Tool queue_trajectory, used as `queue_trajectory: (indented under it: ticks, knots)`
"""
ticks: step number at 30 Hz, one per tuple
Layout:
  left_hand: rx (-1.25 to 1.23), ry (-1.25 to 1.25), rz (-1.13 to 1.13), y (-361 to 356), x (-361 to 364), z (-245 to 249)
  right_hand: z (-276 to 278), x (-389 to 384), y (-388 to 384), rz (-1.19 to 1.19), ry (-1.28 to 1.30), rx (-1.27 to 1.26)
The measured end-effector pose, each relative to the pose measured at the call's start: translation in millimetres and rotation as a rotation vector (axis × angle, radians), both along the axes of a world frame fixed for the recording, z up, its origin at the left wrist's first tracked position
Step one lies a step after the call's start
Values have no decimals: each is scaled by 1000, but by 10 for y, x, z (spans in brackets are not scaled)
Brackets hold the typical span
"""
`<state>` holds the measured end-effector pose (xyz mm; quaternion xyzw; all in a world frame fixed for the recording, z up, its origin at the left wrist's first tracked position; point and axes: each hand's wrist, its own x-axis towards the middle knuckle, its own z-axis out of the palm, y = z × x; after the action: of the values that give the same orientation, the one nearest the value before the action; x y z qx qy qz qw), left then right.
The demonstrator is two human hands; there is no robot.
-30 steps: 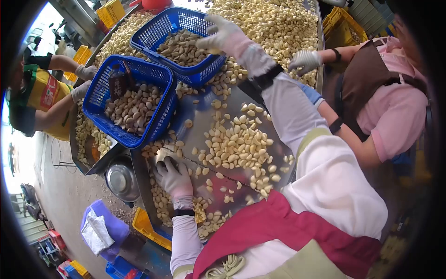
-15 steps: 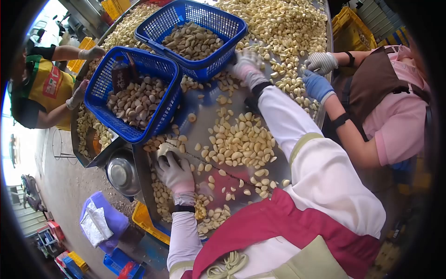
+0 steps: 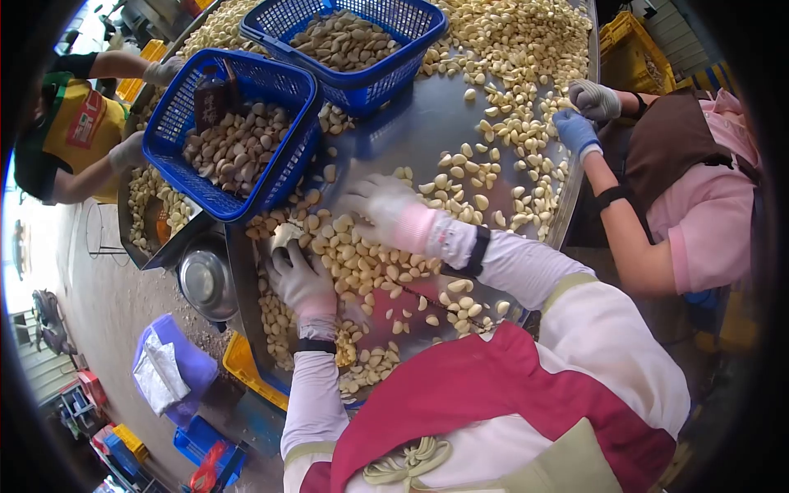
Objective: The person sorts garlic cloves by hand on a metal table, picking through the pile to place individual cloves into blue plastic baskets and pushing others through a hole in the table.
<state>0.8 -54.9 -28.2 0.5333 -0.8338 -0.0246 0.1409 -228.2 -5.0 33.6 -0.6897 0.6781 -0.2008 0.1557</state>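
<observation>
Pale peeled garlic cloves (image 3: 353, 259) lie in a pile on the metal table between my two gloved hands. My right hand (image 3: 382, 207), slightly blurred, reaches flat across the upper edge of this pile with its fingers apart. At the pile's left side rests my left hand (image 3: 302, 283), fingers apart and a little bent. Its fingertips touch or nearly touch a whitish lump (image 3: 285, 235) whose kind I cannot make out. More loose cloves (image 3: 464, 172) lie to the right of my right hand.
Two blue baskets hold darker cloves, the nearer basket (image 3: 308, 135) and the farther basket (image 3: 362, 80). A metal bowl (image 3: 205, 283) sits beside the table's left edge. One co-worker's gloved hands (image 3: 579, 127) are at the right edge; another's glove (image 3: 127, 152) is at left.
My right hand has come back from beside the far basket, toward me and to the left, and the cloves are now bunched nearer my left hand. My left hand has hardly moved.
</observation>
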Motion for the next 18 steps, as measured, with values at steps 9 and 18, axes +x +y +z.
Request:
queue_trajectory:
  ticks: [9, 18]
  knots:
    - [-40, 2, 1, -5, 17, 35, -397, 329, -880, -36, -205, 31]
    - [-39, -8, -6, 4, 5, 50, -178, -73, -319, -228, -1685, 388]
